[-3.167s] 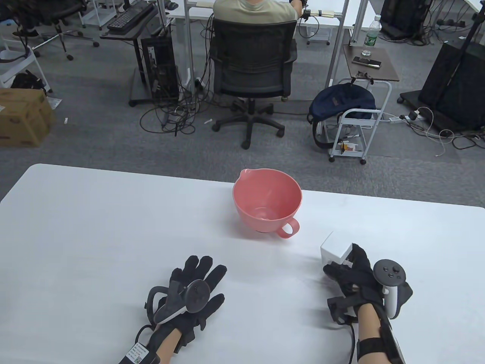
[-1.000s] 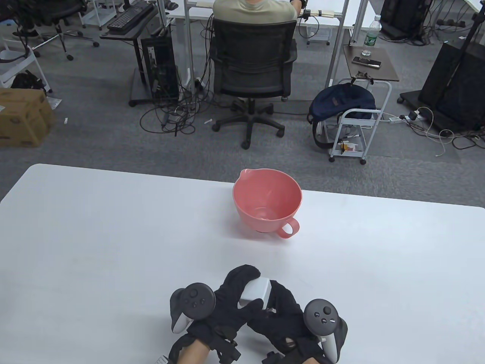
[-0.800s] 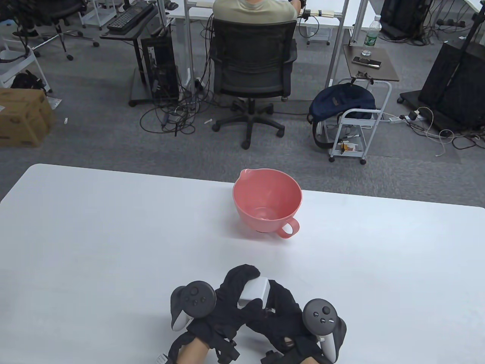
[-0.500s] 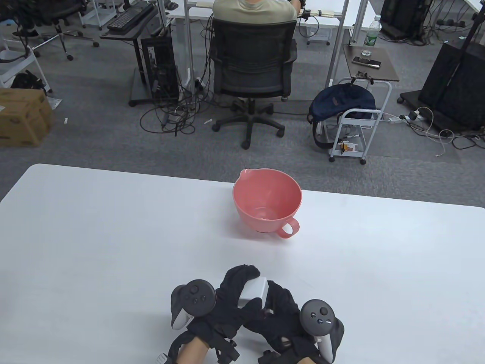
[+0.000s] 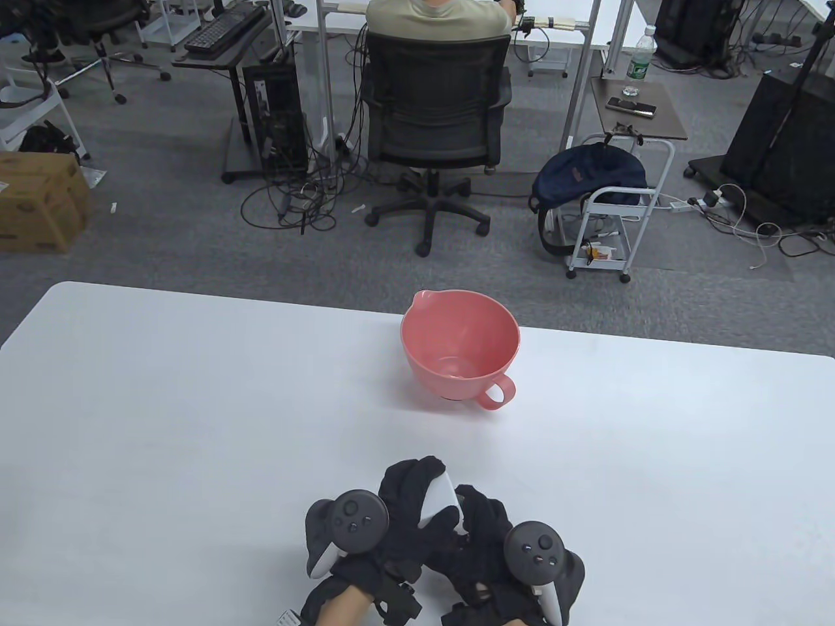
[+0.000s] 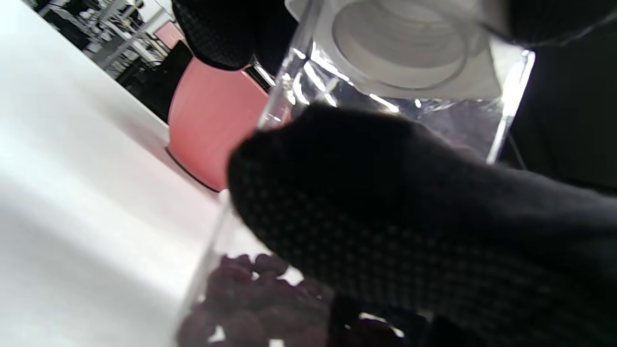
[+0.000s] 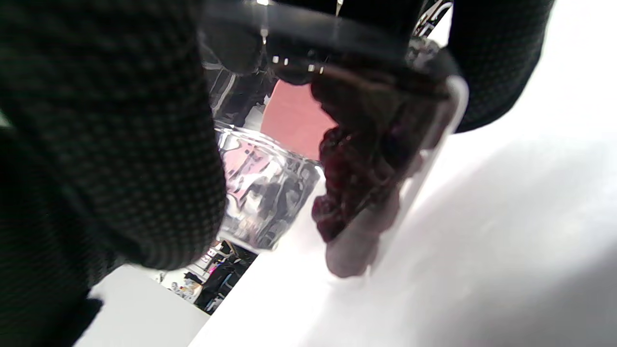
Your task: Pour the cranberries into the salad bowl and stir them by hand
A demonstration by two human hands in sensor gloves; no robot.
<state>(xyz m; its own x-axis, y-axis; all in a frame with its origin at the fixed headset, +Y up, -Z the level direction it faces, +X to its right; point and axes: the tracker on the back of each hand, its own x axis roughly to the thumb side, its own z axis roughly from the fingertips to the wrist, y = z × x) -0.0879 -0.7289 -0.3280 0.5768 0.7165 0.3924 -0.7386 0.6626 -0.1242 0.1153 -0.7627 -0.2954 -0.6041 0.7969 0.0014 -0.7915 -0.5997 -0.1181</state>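
Black-gloved left hand (image 5: pixel 406 502) and right hand (image 5: pixel 479 538) meet at the white table's (image 5: pixel 163 417) near edge, fingers of both curled around a clear, white-lidded plastic container of cranberries (image 5: pixel 440 501).

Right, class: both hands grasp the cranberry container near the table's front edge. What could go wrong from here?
1. The white lid may come off abruptly, scattering cranberries.
2. The pink bowl stands well away, so the clear container must travel opened.
3. Left hand and right hand crowd together; either grip may slip.
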